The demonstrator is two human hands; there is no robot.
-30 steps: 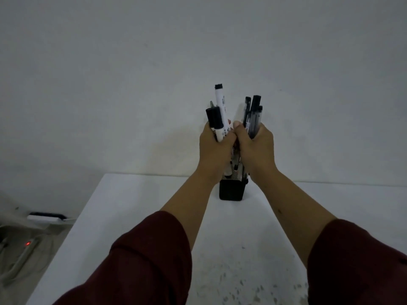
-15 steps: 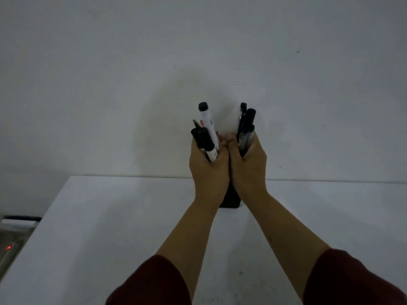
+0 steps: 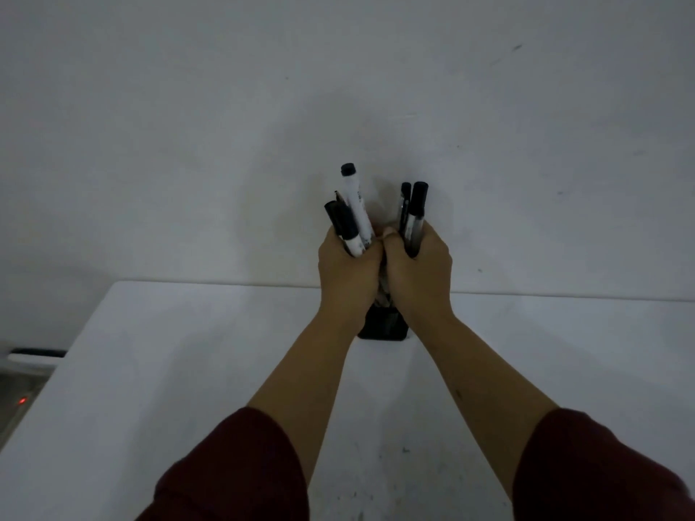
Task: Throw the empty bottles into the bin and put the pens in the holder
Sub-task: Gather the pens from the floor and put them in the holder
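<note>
Black-capped pens (image 3: pixel 353 204) clenched in both hands (image 3: pixel 348 270), upright over black holder (image 3: pixel 383 327).

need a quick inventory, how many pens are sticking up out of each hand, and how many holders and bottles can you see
pens in left hand: 4 tips show, including a white marker
pens in right hand: 2 tips show, including a grey pen
black holder: 1
bottles: 0
total: 7
</note>
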